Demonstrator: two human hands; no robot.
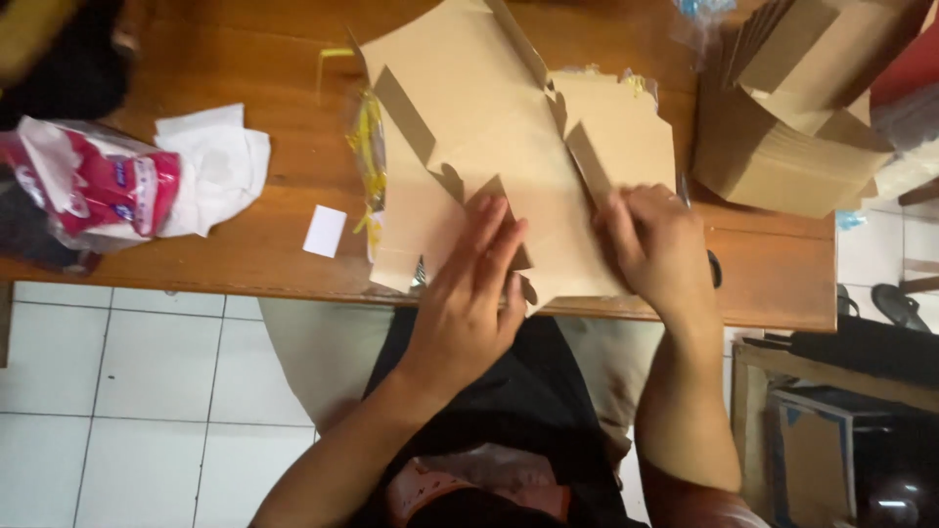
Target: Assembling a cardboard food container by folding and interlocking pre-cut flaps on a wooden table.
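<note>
Hands, left [476, 293] and right [653, 244], press flat-open on cardboard blank [489, 147], its length running away from the person.

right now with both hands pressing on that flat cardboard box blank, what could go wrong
1. The flat brown cardboard box blank overhangs the near edge of the wooden table; under the left hand and right hand it might tip or slide off.
2. The clear bag of yellow strips lies partly beneath it and could get crushed.
3. The stack of flat cardboard blanks sits close and might be knocked.
</note>
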